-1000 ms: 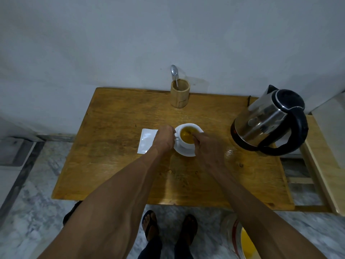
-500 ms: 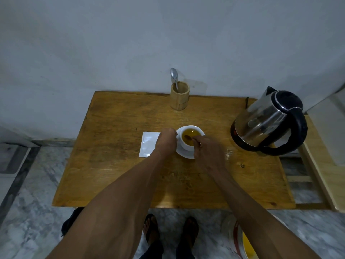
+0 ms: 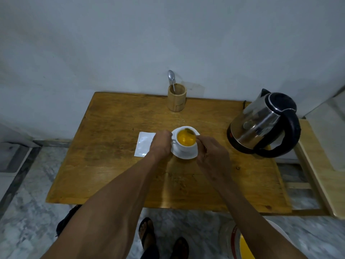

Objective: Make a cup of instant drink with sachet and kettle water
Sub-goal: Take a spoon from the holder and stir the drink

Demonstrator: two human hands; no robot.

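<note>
A white cup full of orange drink stands on a white saucer in the middle of the wooden table. My left hand grips the cup's handle on its left side. My right hand holds a spoon whose bowl dips into the drink at the cup's far rim. A white sachet lies flat just left of my left hand, partly hidden by it. The steel kettle with its black handle sits at the right of the table.
A bamboo holder with another spoon stands at the table's back edge by the wall. A lighter wooden stand adjoins the table on the right. A bucket and my feet are on the marble floor below.
The spoon's bowl has moved round inside the cup to its far rim, and the drink looks brighter orange. My left hand has stayed at the handle. The view has shifted slightly.
</note>
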